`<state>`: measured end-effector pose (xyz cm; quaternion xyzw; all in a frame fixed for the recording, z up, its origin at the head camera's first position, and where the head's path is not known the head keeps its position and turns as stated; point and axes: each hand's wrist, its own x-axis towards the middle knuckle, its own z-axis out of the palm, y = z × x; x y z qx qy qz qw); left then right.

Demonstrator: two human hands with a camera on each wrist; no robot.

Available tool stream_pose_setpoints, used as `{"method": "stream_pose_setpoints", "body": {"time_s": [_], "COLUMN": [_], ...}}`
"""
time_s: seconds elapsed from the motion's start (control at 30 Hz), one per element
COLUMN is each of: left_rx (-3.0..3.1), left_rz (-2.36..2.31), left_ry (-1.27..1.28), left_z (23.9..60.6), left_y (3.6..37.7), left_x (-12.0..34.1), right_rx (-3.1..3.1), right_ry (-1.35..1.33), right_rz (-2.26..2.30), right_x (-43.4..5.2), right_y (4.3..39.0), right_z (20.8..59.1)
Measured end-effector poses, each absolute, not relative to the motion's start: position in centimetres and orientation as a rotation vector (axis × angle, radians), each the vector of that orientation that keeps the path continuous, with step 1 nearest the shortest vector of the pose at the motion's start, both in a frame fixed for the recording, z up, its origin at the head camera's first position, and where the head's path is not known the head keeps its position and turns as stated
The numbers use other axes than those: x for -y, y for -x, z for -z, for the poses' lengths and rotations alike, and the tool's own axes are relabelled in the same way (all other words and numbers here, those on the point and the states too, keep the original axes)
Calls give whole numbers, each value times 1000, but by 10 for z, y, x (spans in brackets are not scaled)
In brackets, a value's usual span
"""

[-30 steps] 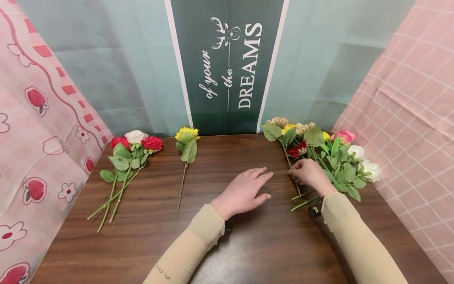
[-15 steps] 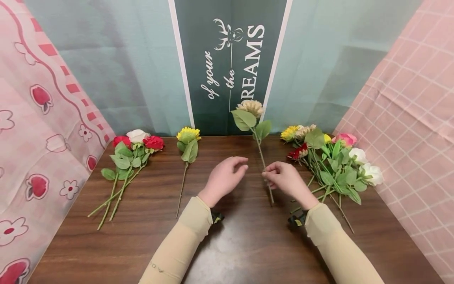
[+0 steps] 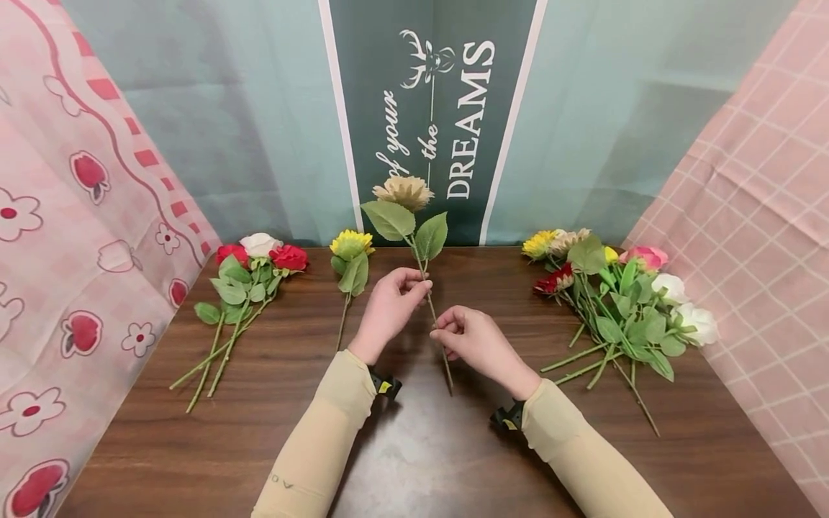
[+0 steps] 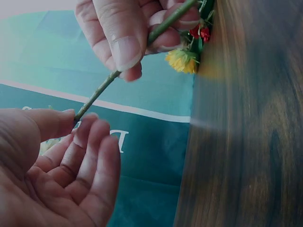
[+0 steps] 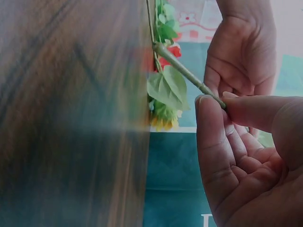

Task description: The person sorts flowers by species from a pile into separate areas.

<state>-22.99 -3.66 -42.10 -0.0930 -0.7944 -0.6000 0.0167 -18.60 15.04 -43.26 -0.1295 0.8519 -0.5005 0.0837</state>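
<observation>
Glossy wood-grain table; matt fabric-like beige flower.

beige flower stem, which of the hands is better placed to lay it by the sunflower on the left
Left, probably: the left hand pinches the beige flower stem nearer the sunflower.

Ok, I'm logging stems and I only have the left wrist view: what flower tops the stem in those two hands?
Observer: A beige bloom, sunflower-like, with two green leaves under it, held upright above the table.
Operator: Where does each grip sit?
Observer: The left hand pinches the stem just under the leaves; the right hand pinches it lower down.
Operator: What lies to the sides?
Observer: A yellow sunflower and three roses lie to the person's left, and a mixed pile of flowers to their right.
</observation>
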Motion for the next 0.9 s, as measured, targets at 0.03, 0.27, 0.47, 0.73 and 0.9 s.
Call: {"method": "stream_pose_setpoints", "body": {"time_s": [0.03,0.27,0.47,0.73,0.9], "left_rx": [2453,2394,2407,2414,2442], "left_rz": [1909,2033,2034,2049,1954], "left_ry": [294,288,284,293,312], "left_z": [421,415,416,416,413], "left_y": [230,229,228,226,226], "left_x": [36,37,36,34,41], "right_rx": [-2528,-2416,-2346,-2366,-2369], "right_ry": [386,430,468,453,457], "right_rz": [1511,1577,1588,1577,1593], "right_x": [-149,-146,-145,-144,-142], "right_y": [186,186,185,183,183], "right_z": [433,436,443,444,443]}}
